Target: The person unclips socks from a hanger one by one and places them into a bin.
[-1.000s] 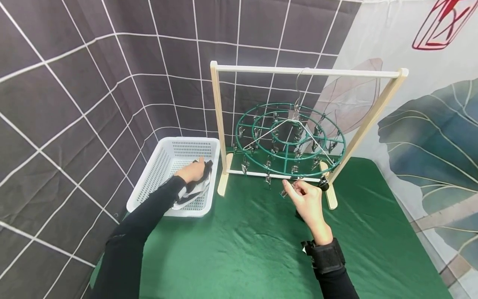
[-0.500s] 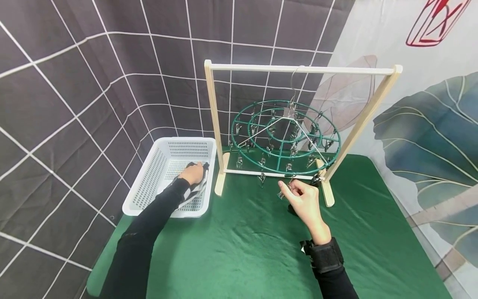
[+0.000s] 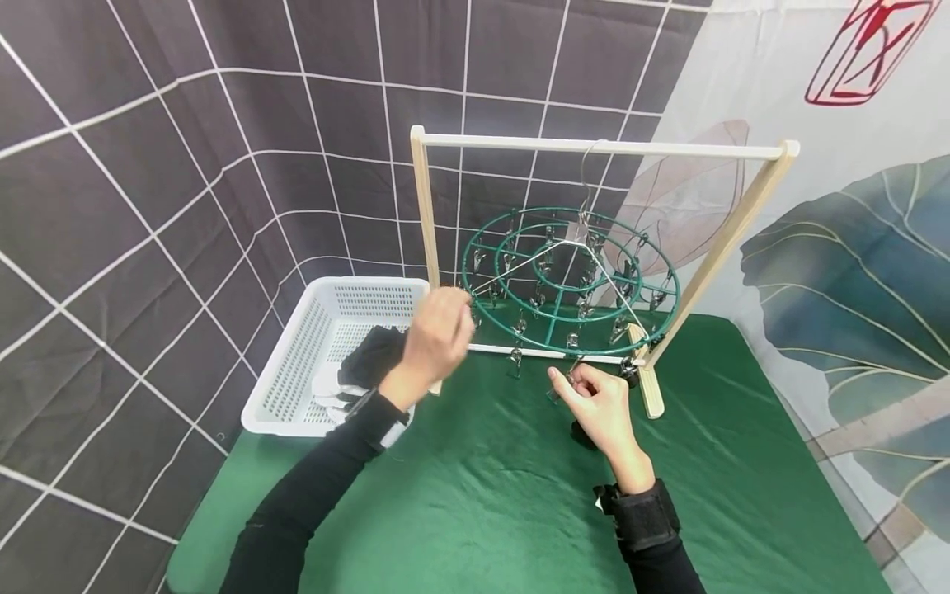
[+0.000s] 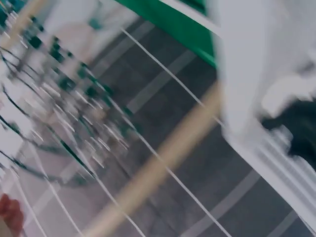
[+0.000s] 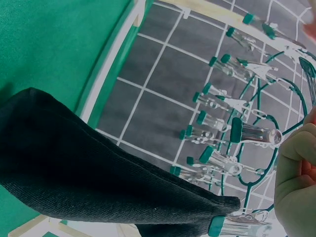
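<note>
My left hand is raised beside the right rim of the white basket. Its fingers look curled, but the fingertips face away and nothing shows in them; the left wrist view is blurred. My right hand pinches a clear clip on the near edge of the round green drying hanger. A black fabric piece, seemingly a sock, hangs from a neighbouring clip in the right wrist view. Inside the basket lie a dark cloth and white-and-grey cloth.
The hanger hooks over the white bar of a wooden rack standing on a green tablecloth. Several clips dangle from its rings. A grey checked curtain and a printed cloth enclose the table behind and at the sides.
My left hand has come up out of the basket and moved right, leaving the dark cloth uncovered in it. My right hand stays on the clip.
</note>
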The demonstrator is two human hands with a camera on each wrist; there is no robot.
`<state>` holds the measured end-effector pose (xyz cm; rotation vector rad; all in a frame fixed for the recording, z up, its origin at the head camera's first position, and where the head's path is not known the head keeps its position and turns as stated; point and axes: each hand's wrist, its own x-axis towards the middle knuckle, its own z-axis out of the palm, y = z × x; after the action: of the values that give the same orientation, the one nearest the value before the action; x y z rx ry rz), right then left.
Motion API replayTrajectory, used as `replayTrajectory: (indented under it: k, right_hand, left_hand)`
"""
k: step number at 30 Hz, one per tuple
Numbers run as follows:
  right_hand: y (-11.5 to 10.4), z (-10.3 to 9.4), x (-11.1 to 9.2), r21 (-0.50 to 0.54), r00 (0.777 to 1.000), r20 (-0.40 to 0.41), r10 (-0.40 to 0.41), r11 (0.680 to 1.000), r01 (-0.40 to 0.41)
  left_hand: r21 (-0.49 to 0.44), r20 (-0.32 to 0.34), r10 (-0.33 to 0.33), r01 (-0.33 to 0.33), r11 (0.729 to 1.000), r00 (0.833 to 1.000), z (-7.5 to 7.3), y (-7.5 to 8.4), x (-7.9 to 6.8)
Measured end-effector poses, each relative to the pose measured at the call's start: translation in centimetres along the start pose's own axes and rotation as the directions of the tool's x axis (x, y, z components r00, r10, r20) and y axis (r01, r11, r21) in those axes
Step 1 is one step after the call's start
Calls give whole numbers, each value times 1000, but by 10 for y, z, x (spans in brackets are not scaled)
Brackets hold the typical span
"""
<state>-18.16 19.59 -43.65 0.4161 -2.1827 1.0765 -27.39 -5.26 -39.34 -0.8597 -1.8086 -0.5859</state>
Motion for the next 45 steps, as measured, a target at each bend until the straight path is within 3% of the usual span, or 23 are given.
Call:
replayTrajectory:
  k: [2, 5, 15, 25, 28, 32, 35, 39, 42, 45]
  right_hand:
    - [0, 0, -1, -3, 1000, 2, 5, 1000, -5]
    - [-1, 0, -1, -8, 1000, -5, -8, 1000, 8]
    - [-1, 0, 0, -24, 998, -24, -56, 998, 55]
    - [-3, -5, 1, -43, 999, 31, -40, 998, 41]
    - [-1, -15, 2, -46, 997, -34, -64, 997, 62]
    - [8, -32, 0, -91, 992, -127, -5, 996, -6]
    - [15, -40, -1, -162, 996, -50, 69, 984, -77]
    - [21, -37, -2, -158, 992, 119, 28, 987, -9]
    - [21, -32, -4, -90, 989, 149, -25, 995, 38]
    - [17, -27, -6, -72, 992, 127, -21, 997, 31]
  left_hand:
    - [-60, -46, 117, -120, 991, 992, 7, 16, -1]
    - [-87, -29, 212, -214, 973, 977, 17, 34, -2]
    - [-97, 92, 272, -264, 960, 958, 40, 58, 4]
    - [-75, 137, 205, -196, 978, 969, 38, 47, 2]
    - [-62, 131, 197, -190, 980, 972, 36, 40, 3]
    - [-57, 111, 191, -185, 981, 975, 35, 32, 4]
    - [-73, 107, 177, -170, 983, 978, 34, 27, 5]
    - [-116, 119, 154, -140, 983, 981, 34, 23, 5]
    - [-139, 109, 139, -123, 983, 984, 36, 23, 5]
    - [-154, 51, 129, -120, 981, 990, 37, 25, 7]
